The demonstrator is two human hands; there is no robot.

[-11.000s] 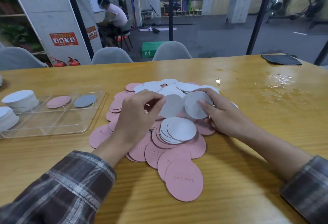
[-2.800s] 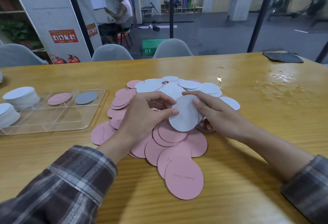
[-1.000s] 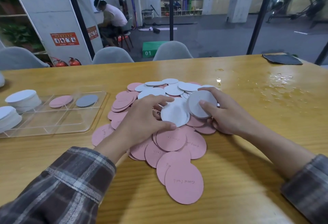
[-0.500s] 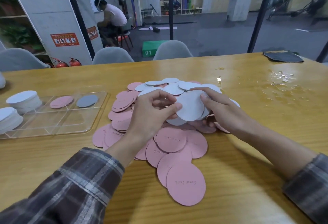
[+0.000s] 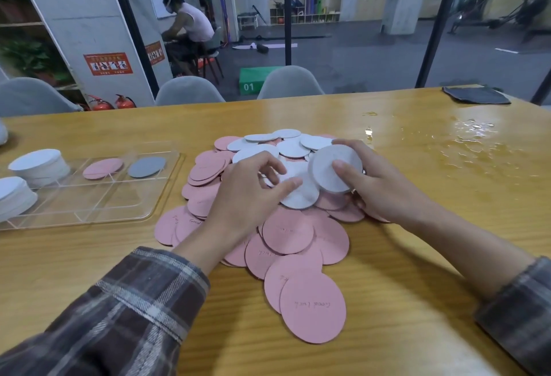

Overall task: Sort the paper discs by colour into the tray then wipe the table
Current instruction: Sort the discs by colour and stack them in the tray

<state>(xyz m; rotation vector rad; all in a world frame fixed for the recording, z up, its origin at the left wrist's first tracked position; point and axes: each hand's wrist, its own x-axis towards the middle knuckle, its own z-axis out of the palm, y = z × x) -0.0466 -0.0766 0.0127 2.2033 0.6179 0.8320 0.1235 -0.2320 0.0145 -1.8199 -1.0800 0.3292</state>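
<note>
Wooden tabletop (image 5: 417,271); wet patch (image 5: 477,143) on its far right part, dark cloth (image 5: 477,95) at the far right corner.

Centre: loose pile of discs (image 5: 286,232), overlapping. Pink ones spread toward the near edge, white ones on the far side.

Left of the pile, apart from it: clear divided tray (image 5: 98,205). One back compartment holds a pink disc (image 5: 103,168), the next a grey disc (image 5: 146,166). Two white stacks (image 5: 38,164) at the tray's left end; inside it or beside it, cannot tell.

Right grip (image 5: 384,193) at the pile's right side, clasping a handful of white discs (image 5: 331,167) tilted up, thumb across the face, fingers behind.

Left grip (image 5: 247,196) over the pile's middle, fingers curled, thumb tip lying on a flat white disc (image 5: 301,199); pinched or only touched, cannot tell.

Nearest disc (image 5: 313,305), pink, carries handwriting.
</note>
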